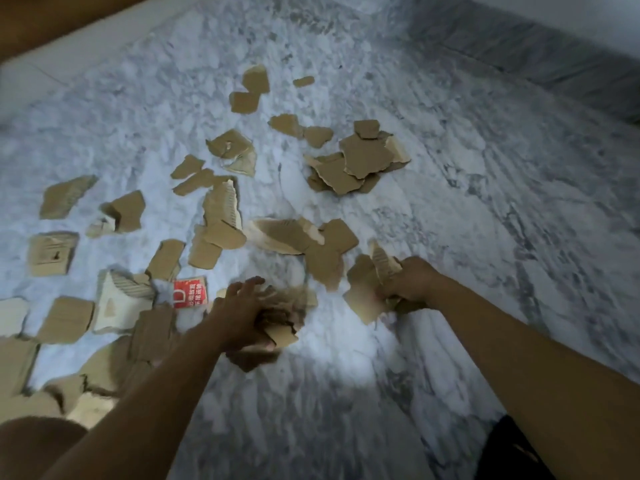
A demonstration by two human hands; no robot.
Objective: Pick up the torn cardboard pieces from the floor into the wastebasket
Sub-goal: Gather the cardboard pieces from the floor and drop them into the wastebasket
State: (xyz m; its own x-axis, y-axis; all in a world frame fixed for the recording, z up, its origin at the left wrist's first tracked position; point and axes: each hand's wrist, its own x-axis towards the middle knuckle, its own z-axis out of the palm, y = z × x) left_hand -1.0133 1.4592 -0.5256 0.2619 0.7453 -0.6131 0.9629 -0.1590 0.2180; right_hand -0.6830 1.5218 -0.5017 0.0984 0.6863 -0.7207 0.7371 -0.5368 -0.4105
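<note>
Head view, cardboard pieces strewn flat on marble floor, band aligned lower left to upper right, left hand curled round blurred scraps, right hand gripping several, ribbed strip pointed away.

We look down on marble floor: white-grey, dark veining, glossy. Bright light patch on floor near bottom centre; we note edges of view dimmer. Upper right: darker grey stone border runs along foot of white wall. Upper left: pale strip beside floor, then brown wooden surface in corner; we cannot tell what it belongs to.
</note>
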